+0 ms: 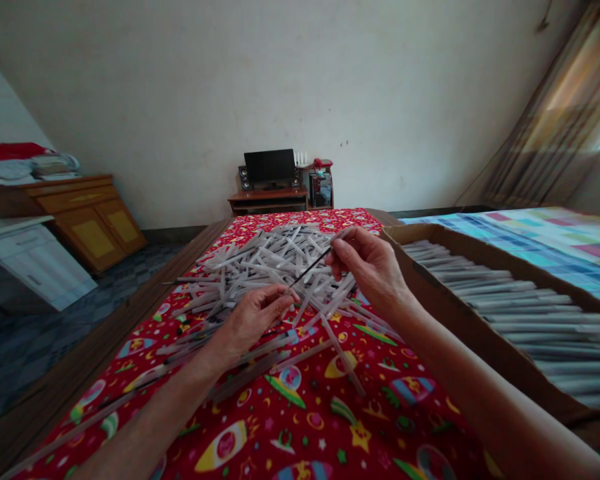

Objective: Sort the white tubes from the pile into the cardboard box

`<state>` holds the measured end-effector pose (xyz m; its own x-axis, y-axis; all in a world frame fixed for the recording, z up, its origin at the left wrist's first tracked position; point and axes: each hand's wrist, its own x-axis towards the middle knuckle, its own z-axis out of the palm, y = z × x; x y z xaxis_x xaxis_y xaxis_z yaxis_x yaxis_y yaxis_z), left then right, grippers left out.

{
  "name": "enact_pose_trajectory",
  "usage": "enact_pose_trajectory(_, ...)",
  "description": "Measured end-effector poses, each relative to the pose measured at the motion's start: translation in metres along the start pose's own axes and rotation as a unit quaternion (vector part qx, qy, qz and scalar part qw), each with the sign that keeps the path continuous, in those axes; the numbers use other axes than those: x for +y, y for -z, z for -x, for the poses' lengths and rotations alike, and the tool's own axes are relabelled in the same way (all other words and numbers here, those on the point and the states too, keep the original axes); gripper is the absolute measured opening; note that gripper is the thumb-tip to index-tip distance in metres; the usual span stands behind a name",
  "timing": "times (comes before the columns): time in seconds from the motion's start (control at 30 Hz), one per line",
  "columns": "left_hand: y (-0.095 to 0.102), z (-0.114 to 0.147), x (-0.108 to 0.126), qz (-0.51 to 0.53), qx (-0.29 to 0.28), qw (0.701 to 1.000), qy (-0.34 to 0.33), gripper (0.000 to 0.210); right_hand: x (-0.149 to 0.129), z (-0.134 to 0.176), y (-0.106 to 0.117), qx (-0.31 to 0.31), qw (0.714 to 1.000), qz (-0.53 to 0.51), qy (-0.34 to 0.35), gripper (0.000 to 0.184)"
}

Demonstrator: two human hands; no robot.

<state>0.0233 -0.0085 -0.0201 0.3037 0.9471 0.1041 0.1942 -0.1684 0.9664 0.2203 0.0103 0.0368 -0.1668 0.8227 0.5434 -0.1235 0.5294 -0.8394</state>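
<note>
Behind everything else, where the room ends, there is a big pale wall [300, 87]. The next biggest thing is a red cloth [307, 433] with rockets, stars and moons on it, spread out in front of the person. To the right of it is a checked cloth [540, 247] with blue, white and pink squares. A long curtain [545, 133] hangs by the window. Between the two cloths sits a brown box [433, 293], and lots of grey tubes [535, 313] lie side by side in it. Far off on the left stand a brown cupboard [87, 213] and a smaller white desk [45, 263]. On the red cloth is a messy pile of sticks [280, 257], mostly cloudy white, lying every which way and on top of each other. A black screen [270, 167] stands near the wall, with a red phone [323, 163] to its right. The right hand [370, 263] is up over the right side of the pile, and its thumb and finger pinch the top end of a thin dark stick [307, 269]. The left hand [257, 310] is lower and nearer, with its thumb and finger pinching the bottom end. The thin dark stick slants between the two hands, above the pile.
</note>
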Motion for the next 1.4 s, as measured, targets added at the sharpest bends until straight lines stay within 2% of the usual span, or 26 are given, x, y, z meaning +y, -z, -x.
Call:
enact_pose_trajectory(0.43,0.000,0.001,0.001,-0.004,0.010,1.000,-0.015,0.032,-0.007,0.001,0.004,0.009,0.998,0.050,0.034,0.017)
enact_pose_trajectory(0.7,-0.003,0.002,0.003,0.042,0.001,0.999,-0.010,0.033,0.004,0.006,-0.008,-0.085,0.996,0.039,-0.003,0.016)
enact_pose_trajectory(0.9,-0.005,0.004,0.010,0.059,0.017,0.998,0.001,0.030,0.000,0.005,0.000,-0.176,0.975,0.126,-0.046,0.023)
enact_pose_trajectory(1.07,-0.005,0.004,0.011,0.066,0.036,0.997,0.005,0.031,0.001,-0.001,0.015,-0.128,0.974,0.182,-0.036,0.029)
enact_pose_trajectory(1.23,-0.003,0.003,0.009,0.065,0.028,0.997,-0.001,0.029,0.011,-0.006,0.026,-0.111,0.960,0.254,-0.028,0.031)
enact_pose_trajectory(1.33,-0.003,0.004,0.009,0.070,0.028,0.997,-0.001,0.030,0.014,-0.009,0.032,-0.098,0.937,0.335,-0.027,0.030)
enact_pose_trajectory(1.4,-0.002,0.005,0.010,0.068,0.029,0.997,0.001,0.031,0.015,-0.011,0.037,-0.100,0.903,0.417,-0.036,0.027)
